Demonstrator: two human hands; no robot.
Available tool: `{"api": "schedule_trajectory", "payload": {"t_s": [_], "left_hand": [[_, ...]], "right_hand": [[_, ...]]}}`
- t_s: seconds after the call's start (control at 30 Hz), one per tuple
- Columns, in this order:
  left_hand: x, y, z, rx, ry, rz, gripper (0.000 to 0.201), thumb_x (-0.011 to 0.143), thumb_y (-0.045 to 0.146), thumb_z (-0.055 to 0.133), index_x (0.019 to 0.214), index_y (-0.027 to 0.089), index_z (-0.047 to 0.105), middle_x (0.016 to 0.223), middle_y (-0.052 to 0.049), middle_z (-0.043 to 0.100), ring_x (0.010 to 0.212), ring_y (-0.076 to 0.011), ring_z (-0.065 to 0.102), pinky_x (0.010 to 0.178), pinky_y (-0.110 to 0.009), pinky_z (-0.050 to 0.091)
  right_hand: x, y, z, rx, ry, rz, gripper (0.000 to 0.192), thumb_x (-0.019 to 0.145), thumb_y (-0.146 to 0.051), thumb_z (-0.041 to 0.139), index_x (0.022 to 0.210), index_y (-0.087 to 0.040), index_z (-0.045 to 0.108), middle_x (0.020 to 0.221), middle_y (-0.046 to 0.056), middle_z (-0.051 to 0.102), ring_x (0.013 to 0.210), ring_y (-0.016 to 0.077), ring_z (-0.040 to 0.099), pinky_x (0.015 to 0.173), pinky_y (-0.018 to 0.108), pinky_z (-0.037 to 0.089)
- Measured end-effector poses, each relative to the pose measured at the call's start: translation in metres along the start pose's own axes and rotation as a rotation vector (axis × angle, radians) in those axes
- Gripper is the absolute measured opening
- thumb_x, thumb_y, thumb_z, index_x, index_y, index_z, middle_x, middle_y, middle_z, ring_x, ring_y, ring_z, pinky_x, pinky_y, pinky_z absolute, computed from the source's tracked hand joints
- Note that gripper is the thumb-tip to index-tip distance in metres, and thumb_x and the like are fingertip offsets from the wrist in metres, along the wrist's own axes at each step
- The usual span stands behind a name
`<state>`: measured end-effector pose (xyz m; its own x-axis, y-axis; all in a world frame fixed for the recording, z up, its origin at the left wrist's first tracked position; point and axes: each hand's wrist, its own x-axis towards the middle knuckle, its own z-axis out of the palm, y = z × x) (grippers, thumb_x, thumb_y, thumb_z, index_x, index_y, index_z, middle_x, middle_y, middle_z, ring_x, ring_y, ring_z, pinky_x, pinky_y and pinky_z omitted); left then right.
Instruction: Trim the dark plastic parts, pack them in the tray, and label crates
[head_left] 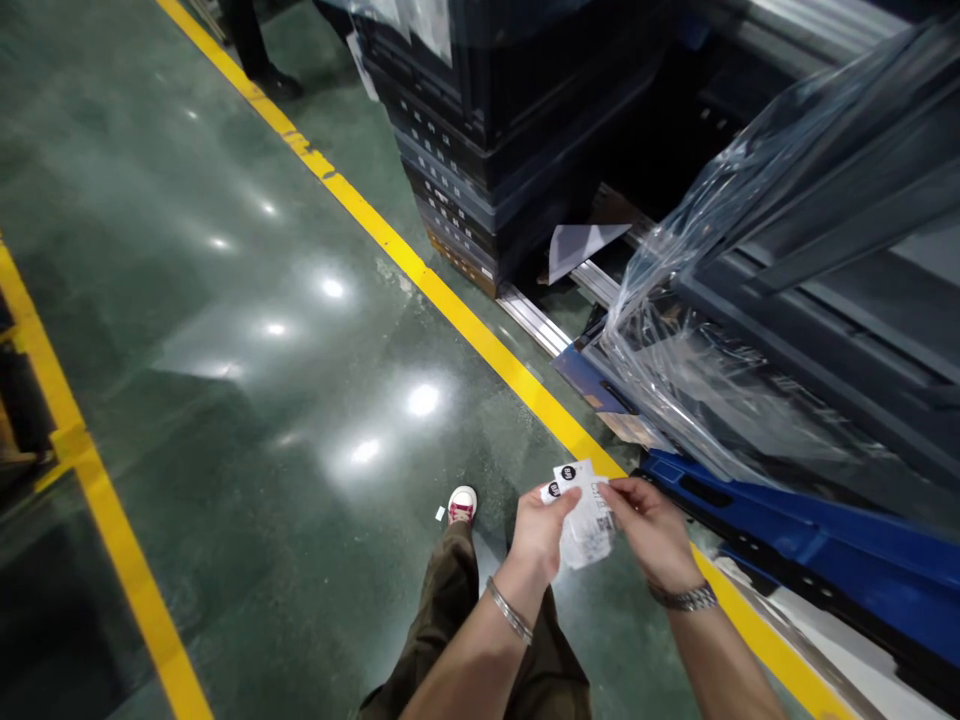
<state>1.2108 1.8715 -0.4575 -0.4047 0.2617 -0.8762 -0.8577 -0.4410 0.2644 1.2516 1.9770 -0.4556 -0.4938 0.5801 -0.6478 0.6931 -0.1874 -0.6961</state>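
Observation:
A few white printed labels (585, 522) overlap in front of me, with round black marks at their upper left and a small square code at the right. My left hand (541, 528) is closed on their left side, thumb on top. At their upper right edge, the fingers of my right hand (652, 525) pinch them. The lower part of the labels looks pale and slightly crumpled, and its print is too blurred to read. Both hands are in the air above the floor, near the yellow line.
Dark stacked crates (457, 180) stand beyond the yellow floor line (450, 300). To the right are large dark panels in clear plastic wrap (675, 270) and a blue beam (787, 520). Another person's leg (247, 45) shows at the top. A small white scrap (440, 514) lies by my shoe.

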Motion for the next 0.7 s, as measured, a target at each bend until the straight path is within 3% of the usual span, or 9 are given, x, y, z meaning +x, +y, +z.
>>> {"api": "schedule_trajectory", "payload": {"t_s": [0.13,0.37,0.57,0.7], "left_hand": [[0.001,-0.002,0.001,-0.018,0.061,0.027,0.048,0.025,0.03,0.093,0.061,0.011,0.068,0.059,-0.005,0.071,0.049,-0.0152,0.063,0.053,-0.026,0.052],[0.001,-0.003,0.0,0.002,-0.012,-0.032,0.05,0.027,0.032,0.093,0.066,0.01,0.071,0.061,-0.007,0.072,0.051,-0.0156,0.064,0.055,-0.025,0.051],[0.01,-0.009,-0.002,0.066,0.012,-0.014,0.051,0.026,0.036,0.092,0.063,0.01,0.07,0.06,-0.007,0.071,0.053,-0.0191,0.065,0.058,-0.029,0.051],[0.019,-0.013,-0.005,0.1,-0.003,-0.023,0.052,0.028,0.039,0.091,0.065,0.008,0.071,0.058,-0.009,0.07,0.054,-0.0205,0.065,0.06,-0.03,0.051]], "right_hand": [[-0.003,0.002,0.003,0.104,-0.028,0.067,0.05,0.039,-0.06,0.075,0.065,-0.02,0.063,0.059,0.001,0.064,0.052,0.0134,0.053,0.049,0.027,0.043],[0.005,0.012,-0.002,0.182,0.008,0.119,0.049,0.031,-0.054,0.083,0.059,-0.018,0.066,0.056,0.001,0.065,0.051,0.0126,0.055,0.05,0.026,0.044],[0.011,0.015,-0.014,0.273,0.111,0.113,0.056,0.028,-0.061,0.083,0.06,-0.019,0.061,0.035,-0.009,0.043,0.032,0.0042,0.03,0.033,0.021,0.019],[0.014,0.022,-0.03,0.306,0.169,0.124,0.06,0.026,-0.062,0.083,0.059,-0.018,0.06,0.034,-0.009,0.042,0.03,0.003,0.028,0.031,0.02,0.015]]}}
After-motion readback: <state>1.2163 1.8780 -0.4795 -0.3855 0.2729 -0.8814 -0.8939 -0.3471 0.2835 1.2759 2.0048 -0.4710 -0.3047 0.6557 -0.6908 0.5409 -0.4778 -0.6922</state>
